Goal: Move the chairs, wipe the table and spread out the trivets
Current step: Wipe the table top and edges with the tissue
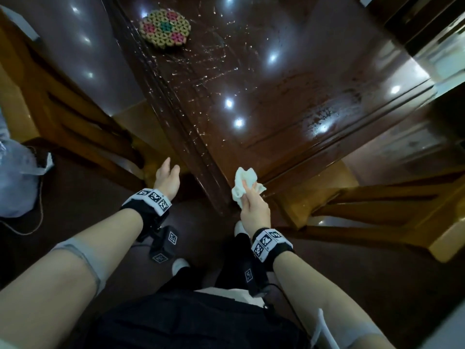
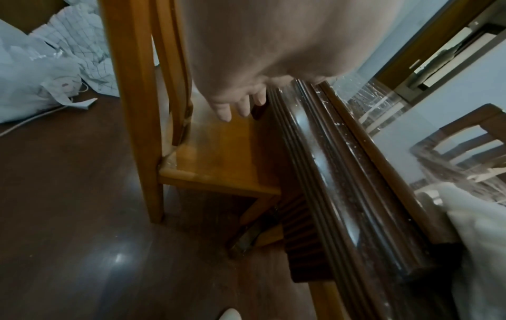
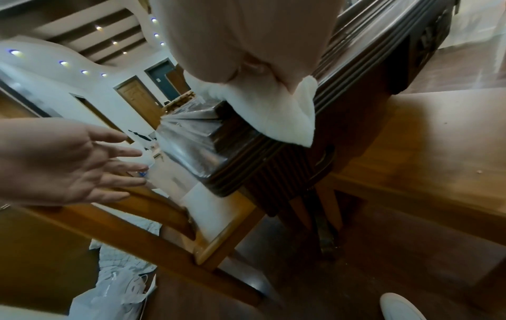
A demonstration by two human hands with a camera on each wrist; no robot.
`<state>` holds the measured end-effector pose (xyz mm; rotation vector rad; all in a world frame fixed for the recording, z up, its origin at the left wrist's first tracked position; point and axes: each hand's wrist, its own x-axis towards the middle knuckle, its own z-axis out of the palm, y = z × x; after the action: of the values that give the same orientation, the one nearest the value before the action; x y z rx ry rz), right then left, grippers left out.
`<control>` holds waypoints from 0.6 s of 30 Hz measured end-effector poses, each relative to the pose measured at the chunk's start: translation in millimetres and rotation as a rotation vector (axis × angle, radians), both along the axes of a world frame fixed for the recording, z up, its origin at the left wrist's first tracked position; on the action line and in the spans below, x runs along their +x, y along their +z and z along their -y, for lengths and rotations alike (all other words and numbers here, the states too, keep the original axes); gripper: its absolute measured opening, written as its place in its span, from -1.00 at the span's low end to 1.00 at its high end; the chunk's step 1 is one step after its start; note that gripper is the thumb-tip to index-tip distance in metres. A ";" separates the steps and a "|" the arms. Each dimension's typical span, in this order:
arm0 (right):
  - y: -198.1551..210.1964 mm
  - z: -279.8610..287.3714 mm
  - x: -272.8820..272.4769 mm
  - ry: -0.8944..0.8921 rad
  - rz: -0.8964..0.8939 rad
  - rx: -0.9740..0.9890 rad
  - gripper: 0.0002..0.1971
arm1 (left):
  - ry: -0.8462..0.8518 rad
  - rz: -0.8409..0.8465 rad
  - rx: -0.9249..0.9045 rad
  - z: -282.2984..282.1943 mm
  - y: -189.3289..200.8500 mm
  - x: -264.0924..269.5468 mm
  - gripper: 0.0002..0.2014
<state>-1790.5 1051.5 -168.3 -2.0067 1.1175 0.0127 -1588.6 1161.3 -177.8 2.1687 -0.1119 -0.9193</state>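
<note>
Dark glossy wood bench [image 1: 289,79] in front of me, corner pointing at my legs, moulded edge w/ grooves. Top is wrapped in clear film, scratched and flecked white, ceiling spots mirrored in it; a smeary patch toward the right side. One round woven trivet [image 1: 164,28], tan w/ pink and teal bits, lies flat at the far end near the left edge. Floor [image 1: 75,197] is dark brown, shiny.

Two light-wood chairs: left chair [image 1: 63,107] just beside the bench's left edge, its seat partly under it; right chair [image 1: 377,205] near the right edge. Plastic bag [image 1: 17,182] on the floor at far left w/ checked cloth stuff in it, can't make out more. White walls and wood doors behind, seen from the right wrist view.

My left hand [image 1: 167,181] hangs in the air between left chair and bench corner, fingers [image 2: 227,108] straight and spread, holding nothing. My right hand [image 1: 254,205] is at the bench corner, fingers curled round a crumpled white cloth [image 1: 242,183]; whether the cloth touches the corner edge I can't tell.
</note>
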 end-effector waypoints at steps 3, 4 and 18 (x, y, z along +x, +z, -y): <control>-3.2 -24.3 0.2 0.205 -0.062 -0.047 -0.51 | -0.035 0.011 0.014 -15.2 3.7 4.5 -0.49; -2.2 -31.4 -0.2 0.273 -0.077 -0.043 -0.52 | -0.048 0.015 0.025 -17.4 5.6 5.2 -0.49; 38.5 99.2 -50.6 -0.211 0.280 -0.081 -0.60 | 0.097 -0.021 0.147 36.2 13.5 -4.5 -0.42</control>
<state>-1841.1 952.3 -129.8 -1.8795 1.1547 -0.4154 -1593.1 1125.1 -164.3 2.2772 0.0730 -0.9202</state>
